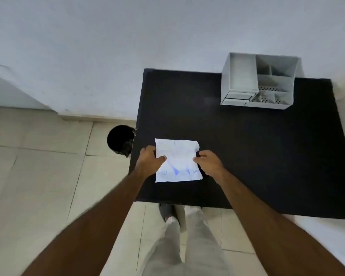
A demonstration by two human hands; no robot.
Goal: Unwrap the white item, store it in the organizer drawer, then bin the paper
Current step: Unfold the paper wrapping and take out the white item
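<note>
Both hands, the left hand (150,157) and right hand (208,161), pinched opposite edges of the creased paper (177,160) near the black worktop's (247,146) front-left, the grey organizer (260,81) well apart behind, the black bin (119,139) beside the worktop.

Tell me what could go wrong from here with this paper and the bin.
The paper lies near the table's left edge, pinched by the left hand and right hand; a wrapped item could slip out floorward. The black bin sits partly tucked under that edge, so a toss might miss.
</note>
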